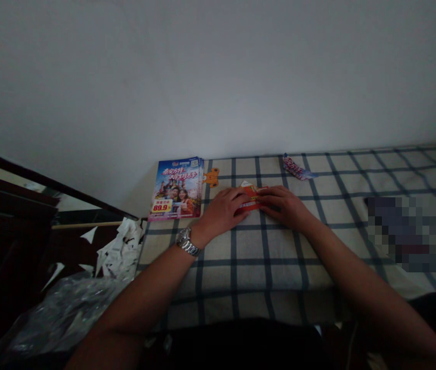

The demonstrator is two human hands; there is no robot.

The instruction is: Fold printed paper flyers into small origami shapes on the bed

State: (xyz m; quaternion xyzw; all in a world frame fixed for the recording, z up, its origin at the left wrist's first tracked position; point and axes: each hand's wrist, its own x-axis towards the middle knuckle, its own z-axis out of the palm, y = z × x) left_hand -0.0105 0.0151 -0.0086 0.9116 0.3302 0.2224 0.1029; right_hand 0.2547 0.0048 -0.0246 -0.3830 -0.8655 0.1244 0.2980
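Note:
A folded red paper with white print and a pale pointed top edge lies on the checked cloth in front of me. My left hand, with a metal watch on its wrist, presses on its left part with fingers bent over it. From the other side my right hand grips its right edge, fingers close together. The fingers cover much of the paper, so its full shape is hidden. Just beyond my left hand lies a small orange bear-shaped piece. Left of that sits a stack of printed flyers.
The checked cloth covers the surface up to the wall. A twisted piece of printed paper lies near the wall. At right is a blurred-out dark item. Torn white paper and clear plastic lie lower left.

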